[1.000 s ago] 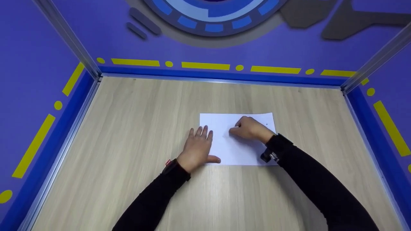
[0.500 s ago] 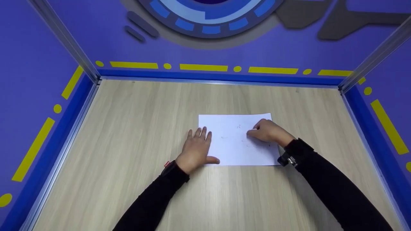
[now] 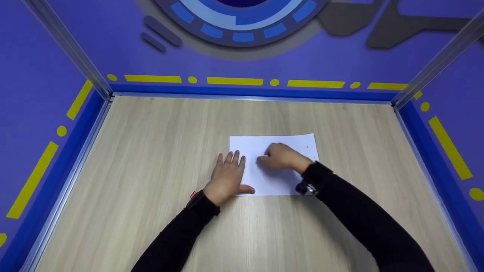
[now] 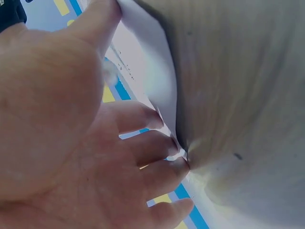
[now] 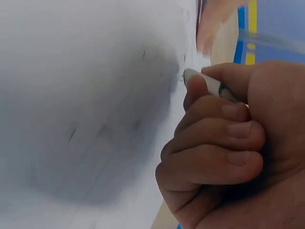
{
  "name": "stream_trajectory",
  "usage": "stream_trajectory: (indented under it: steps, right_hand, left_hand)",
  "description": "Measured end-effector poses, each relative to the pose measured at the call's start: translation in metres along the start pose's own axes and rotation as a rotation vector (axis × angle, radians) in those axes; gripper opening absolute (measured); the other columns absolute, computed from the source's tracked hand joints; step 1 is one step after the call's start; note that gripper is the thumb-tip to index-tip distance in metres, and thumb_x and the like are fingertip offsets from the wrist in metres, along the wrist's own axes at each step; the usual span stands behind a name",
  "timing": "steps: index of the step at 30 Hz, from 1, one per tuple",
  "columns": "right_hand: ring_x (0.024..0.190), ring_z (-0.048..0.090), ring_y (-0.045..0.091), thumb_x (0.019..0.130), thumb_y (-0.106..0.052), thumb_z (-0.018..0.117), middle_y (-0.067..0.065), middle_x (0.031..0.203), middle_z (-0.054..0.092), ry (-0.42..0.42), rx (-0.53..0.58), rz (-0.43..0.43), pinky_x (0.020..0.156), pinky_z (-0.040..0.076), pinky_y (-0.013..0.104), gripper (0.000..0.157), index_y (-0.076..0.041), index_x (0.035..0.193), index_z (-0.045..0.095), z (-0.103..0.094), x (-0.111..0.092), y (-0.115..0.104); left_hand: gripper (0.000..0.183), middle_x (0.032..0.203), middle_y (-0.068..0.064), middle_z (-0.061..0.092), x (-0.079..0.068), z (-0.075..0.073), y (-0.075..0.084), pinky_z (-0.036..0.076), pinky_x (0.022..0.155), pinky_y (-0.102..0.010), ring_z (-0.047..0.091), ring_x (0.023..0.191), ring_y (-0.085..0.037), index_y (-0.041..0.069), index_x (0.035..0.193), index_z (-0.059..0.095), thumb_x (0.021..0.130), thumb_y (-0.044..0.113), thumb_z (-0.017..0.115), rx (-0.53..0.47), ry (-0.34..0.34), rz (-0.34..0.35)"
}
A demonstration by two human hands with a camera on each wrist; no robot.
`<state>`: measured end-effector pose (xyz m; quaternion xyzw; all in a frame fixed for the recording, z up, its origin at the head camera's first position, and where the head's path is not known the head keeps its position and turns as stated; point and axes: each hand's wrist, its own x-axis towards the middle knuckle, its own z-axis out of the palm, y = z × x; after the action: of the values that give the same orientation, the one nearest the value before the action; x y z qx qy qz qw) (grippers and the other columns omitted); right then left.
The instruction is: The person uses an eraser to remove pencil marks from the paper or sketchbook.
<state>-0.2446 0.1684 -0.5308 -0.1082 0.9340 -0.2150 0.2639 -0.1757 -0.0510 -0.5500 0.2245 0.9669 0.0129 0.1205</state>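
A sheet of white paper [image 3: 272, 187] lies on the wooden table. My left hand [image 3: 227, 174] rests on its left edge with fingers straight and spread, the thumb along the near edge. In the left wrist view the paper's edge [image 4: 164, 78] bows up near the thumb. Over the middle left of the sheet, my right hand [image 3: 280, 156] pinches a pale pen [image 5: 209, 84] with a tapered tip, its other fingers curled. The pen's tip is right at the paper. Short dark strokes [image 5: 72, 135] dot the sheet in the right wrist view.
Blue-purple panels with yellow dashes enclose the table on the left, back [image 3: 234, 68] and right. Metal rails run along the table's edges [image 3: 245, 98]. The wood tabletop [image 3: 151, 151] spreads around the paper.
My right hand swept rightward over the paper, then came back left, now near the left fingers. The left hand has stayed on the sheet's edge. The head view has shifted slightly.
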Motion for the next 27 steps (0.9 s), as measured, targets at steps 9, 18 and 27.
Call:
stream_trajectory:
  steps: [9,18,27]
  right_hand:
    - [0.065,0.051,0.016,0.098,-0.038,0.070,-0.005,0.066,0.054,0.029,0.016,0.013,0.060,0.040,0.029,0.037,-0.011,0.072,0.074,0.013,0.017,-0.010]
    - [0.052,0.031,0.009,0.096,-0.036,0.070,-0.011,0.055,0.032,0.065,0.099,0.088,0.050,0.024,0.027,0.052,-0.023,0.054,0.041,-0.014,-0.011,0.051]
    - [0.054,0.029,0.010,0.098,-0.033,0.066,-0.010,0.058,0.029,0.091,0.103,0.139,0.052,0.024,0.026,0.050,-0.021,0.058,0.039,-0.018,-0.042,0.097]
  left_hand:
    - [0.120,0.176,-0.022,0.041,0.000,0.000,0.001,0.034,0.134,-0.063,0.042,0.164,-0.039,0.004,0.168,0.045,0.083,0.083,0.076,0.033,0.003,0.011]
    - [0.122,0.179,-0.022,0.035,0.001,-0.007,-0.004,0.028,0.137,-0.063,0.036,0.168,-0.039,0.004,0.171,0.040,0.085,0.083,0.075,0.013,-0.018,-0.013]
    - [0.121,0.180,-0.022,0.034,-0.002,-0.002,-0.002,0.027,0.137,-0.063,0.035,0.168,-0.038,0.005,0.171,0.039,0.085,0.082,0.076,-0.016,-0.024,-0.006]
